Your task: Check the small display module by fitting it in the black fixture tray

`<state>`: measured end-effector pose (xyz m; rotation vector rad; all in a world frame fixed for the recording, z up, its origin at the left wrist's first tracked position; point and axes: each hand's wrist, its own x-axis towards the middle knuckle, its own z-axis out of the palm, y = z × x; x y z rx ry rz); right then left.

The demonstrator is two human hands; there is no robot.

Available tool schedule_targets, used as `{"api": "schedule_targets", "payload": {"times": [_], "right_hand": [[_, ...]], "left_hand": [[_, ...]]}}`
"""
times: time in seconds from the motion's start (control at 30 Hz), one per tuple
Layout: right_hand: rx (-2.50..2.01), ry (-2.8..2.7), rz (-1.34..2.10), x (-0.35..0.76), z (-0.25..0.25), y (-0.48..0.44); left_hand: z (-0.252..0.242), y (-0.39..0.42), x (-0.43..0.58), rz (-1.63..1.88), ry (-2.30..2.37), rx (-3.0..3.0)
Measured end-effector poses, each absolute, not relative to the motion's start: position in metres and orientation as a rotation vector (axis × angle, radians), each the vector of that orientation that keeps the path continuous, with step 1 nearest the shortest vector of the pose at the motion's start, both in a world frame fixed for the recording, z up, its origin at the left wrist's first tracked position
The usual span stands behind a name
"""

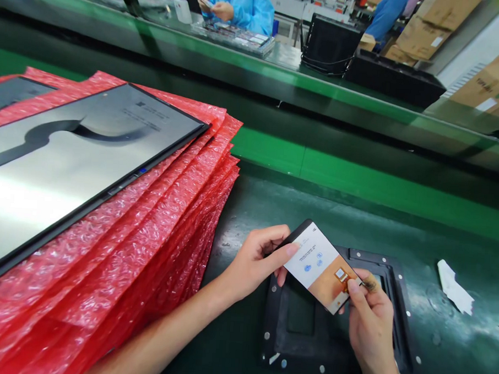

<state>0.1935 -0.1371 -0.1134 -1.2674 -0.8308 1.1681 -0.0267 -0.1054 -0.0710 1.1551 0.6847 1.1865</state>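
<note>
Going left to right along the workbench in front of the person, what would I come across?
red bubble-wrap stack → left hand → small display panel held by both hands → right hand → white paper scrap

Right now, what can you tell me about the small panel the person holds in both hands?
The small panel is a thin, flat rectangle with a dark rim. One half is white with tiny print and blue marks, the other coppery with a small orange patch. It is tilted above a black fixture plate; the left hand pinches its upper end, the right hand its lower edge.
</note>
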Motion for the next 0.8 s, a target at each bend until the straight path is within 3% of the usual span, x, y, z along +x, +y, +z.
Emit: {"api": "schedule_targets", "payload": {"times": [0.37,0.63,0.8], "right_hand": [[-1.474,-0.351,1.336,0.207,-0.074,-0.118],[-1.401,-0.655,1.328,0.219,-0.081,-0.121],[-1.393,-0.742,1.202,0.220,-0.078,-0.124]], "left_hand": [[-0.067,-0.102,-0.030,0.858,0.650,1.265],[-0.062,-0.105,-0.030,0.749,0.610,1.283],[-0.059,-0.106,-0.032,0.828,0.762,1.784]]}}
